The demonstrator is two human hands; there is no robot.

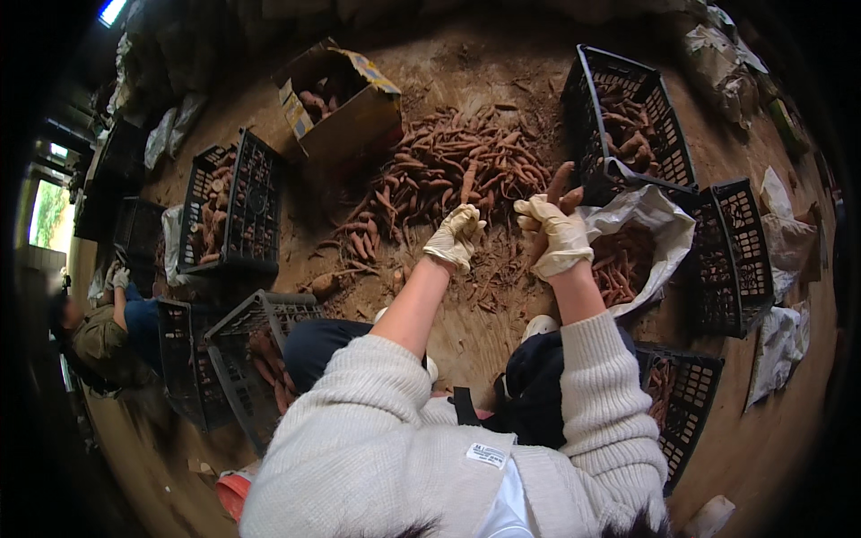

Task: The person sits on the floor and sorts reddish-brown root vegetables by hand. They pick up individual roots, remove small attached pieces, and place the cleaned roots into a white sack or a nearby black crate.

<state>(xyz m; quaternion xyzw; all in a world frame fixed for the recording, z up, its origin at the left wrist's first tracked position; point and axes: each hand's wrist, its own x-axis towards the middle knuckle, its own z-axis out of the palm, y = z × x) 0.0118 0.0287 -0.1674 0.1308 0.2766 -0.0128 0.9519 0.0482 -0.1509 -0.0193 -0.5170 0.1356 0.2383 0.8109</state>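
Observation:
Both my hands wear pale, thin gloves. My left hand [457, 232] is closed on the lower end of a slim sweet potato [469, 180], which points up and away from me. To its right, my right hand [553, 232] grips several sweet potatoes [559, 183], their ends showing above and below the fingers. Beyond both hands a wide heap of sweet potatoes [437, 161] lies on the dirty floor, with broken bits and roots on its near side. Close to my right wrist stands a white woven sack [672, 232], its mouth spread around small sweet potatoes [622, 262].
A cardboard box [356, 121] stands beyond the heap at left. Black plastic crates with sweet potatoes stand at far right [676, 148], right [753, 255], left [252, 208] and by my left knee [235, 363]. A co-worker [111, 336] sits at the far left.

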